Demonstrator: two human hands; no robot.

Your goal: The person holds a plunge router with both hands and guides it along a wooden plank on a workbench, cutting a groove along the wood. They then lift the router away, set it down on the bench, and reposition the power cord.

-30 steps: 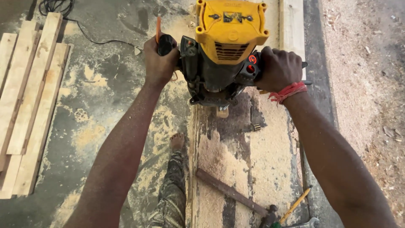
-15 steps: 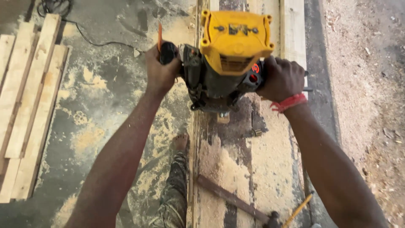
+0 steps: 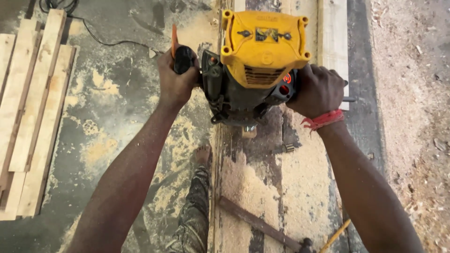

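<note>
A yellow and black power router (image 3: 260, 61) stands upright on a dusty wooden workbench (image 3: 300, 178). My left hand (image 3: 176, 79) grips its black left handle, with an orange pencil-like stick poking up beside the fingers. My right hand (image 3: 318, 90) is closed around the right handle; a red band circles that wrist. The router's base and bit are hidden under its body. A pale wooden plank (image 3: 333, 42) lies along the bench just right of the tool.
Sawdust covers the bench and the concrete floor. A hammer (image 3: 262, 225) and a yellow stick (image 3: 335, 234) lie on the bench near me. Pale wooden planks (image 3: 30, 112) are stacked on the floor at left. My trouser leg and bare foot (image 3: 202, 154) stand beside the bench.
The router and both hands have slid a little farther away from me along the bench. The grip on both handles is unchanged.
</note>
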